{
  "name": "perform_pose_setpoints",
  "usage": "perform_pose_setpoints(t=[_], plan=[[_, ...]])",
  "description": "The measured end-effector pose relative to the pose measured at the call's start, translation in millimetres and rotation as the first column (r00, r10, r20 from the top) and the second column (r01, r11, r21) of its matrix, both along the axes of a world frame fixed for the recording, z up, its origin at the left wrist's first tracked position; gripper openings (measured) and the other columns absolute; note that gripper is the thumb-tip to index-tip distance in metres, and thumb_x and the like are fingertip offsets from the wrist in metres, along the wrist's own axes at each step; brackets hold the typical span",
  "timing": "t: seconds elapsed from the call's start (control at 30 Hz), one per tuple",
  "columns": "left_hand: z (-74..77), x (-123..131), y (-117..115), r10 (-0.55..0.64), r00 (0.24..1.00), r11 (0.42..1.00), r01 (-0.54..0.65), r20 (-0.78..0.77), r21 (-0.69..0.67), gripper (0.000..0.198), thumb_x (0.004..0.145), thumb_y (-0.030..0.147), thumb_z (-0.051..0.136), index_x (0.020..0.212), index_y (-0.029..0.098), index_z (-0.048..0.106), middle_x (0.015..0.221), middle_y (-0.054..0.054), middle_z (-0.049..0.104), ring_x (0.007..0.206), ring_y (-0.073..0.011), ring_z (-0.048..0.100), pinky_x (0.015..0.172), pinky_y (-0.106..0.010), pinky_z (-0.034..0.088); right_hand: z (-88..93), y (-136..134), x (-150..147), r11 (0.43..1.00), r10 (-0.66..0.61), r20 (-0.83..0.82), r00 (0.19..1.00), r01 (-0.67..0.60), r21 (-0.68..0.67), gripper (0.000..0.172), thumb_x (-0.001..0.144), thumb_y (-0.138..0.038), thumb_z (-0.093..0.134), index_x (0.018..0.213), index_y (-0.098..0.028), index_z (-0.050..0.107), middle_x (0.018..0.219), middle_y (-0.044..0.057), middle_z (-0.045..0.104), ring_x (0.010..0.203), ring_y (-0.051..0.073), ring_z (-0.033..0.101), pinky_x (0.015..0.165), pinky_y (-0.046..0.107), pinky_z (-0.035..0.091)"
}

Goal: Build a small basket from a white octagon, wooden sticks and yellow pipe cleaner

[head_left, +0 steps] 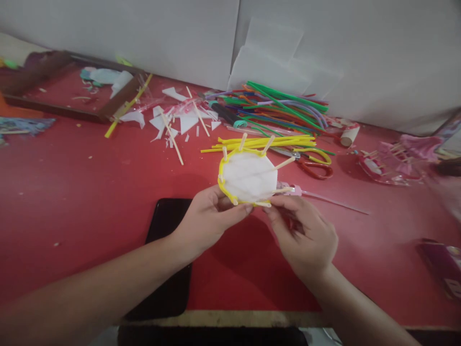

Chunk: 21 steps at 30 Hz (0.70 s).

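Note:
A white round disc [248, 175] with several short wooden sticks standing around its rim is held up over the table. Yellow pipe cleaner [221, 168] runs along the left and upper rim, around the sticks, and along the bottom edge. My left hand [207, 216] grips the disc from the lower left, thumb on the near edge. At the lower right, my right hand [306, 228] pinches the pipe cleaner near a stick at the rim. Its other fingers are curled and partly hidden.
Behind the disc lie yellow pipe cleaners [273, 141], scissors [313, 161] and a multicoloured pipe cleaner pile [281, 105]. A pink glue gun [293, 190] is right of the disc. A black phone [169, 283] lies under my left forearm. Paper scraps [187, 124] and a brown frame [57, 108] are further left.

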State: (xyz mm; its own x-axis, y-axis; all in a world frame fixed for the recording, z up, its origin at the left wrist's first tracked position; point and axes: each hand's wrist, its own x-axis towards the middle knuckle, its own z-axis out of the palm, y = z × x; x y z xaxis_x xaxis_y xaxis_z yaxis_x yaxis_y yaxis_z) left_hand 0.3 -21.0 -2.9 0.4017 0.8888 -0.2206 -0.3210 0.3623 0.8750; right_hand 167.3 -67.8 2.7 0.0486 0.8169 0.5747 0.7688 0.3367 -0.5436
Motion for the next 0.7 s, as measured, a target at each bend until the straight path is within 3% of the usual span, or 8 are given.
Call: perform_pose_setpoints(t=[0.2,0.4,0.53,0.7], plan=[[-2.3,-0.7,-1.1,-0.033,0.999,0.999,0.034,-0.04,0.024,0.03,0.076,0.023,0.081,0.105,0.017,0.074,0.111,-0.008,0.078,0.103,-0.0229,0.074,0.094,-0.034,0.057,2.5,1.9,1.3,0.995,0.063,0.065,0.996,-0.068,0.078,0.022,0.09,-0.012,0.062,0.102,-0.026,0.074,0.085,0.001,0.078,0.075,0.016,0.074,0.067,0.026,0.061],[-0.8,0.4,-1.9,-0.027,0.999,0.999,0.028,-0.019,0.031,0.028,0.075,0.023,0.081,0.101,0.017,0.074,0.105,-0.007,0.08,0.102,-0.023,0.074,0.094,-0.033,0.056,2.8,0.3,-1.2,0.985,0.17,0.028,0.985,-0.169,-0.018,0.032,0.088,-0.009,0.055,0.109,-0.022,0.074,0.057,-0.004,0.064,0.049,0.011,0.06,0.047,0.021,0.05],[-0.9,0.2,-1.8,-0.029,0.999,0.999,0.029,-0.026,0.026,0.026,0.075,0.022,0.081,0.1,0.018,0.075,0.103,-0.006,0.08,0.098,-0.0222,0.075,0.092,-0.032,0.057,2.0,1.4,-2.6,0.96,0.231,-0.124,0.965,-0.247,-0.134,0.026,0.085,-0.014,0.059,0.106,-0.019,0.074,0.057,-0.005,0.062,0.042,0.007,0.049,0.042,0.019,0.044],[-3.4,-0.6,-2.6,-0.069,0.997,0.997,0.069,-0.016,0.024,0.031,0.075,0.023,0.08,0.105,0.018,0.074,0.108,-0.007,0.079,0.099,-0.0229,0.075,0.092,-0.032,0.057,-5.2,4.4,-1.1,0.895,0.147,-0.41,0.9,-0.298,-0.331,0.016,0.087,-0.024,0.063,0.099,-0.022,0.074,0.061,-0.004,0.066,0.045,0.007,0.054,0.042,0.019,0.045]])
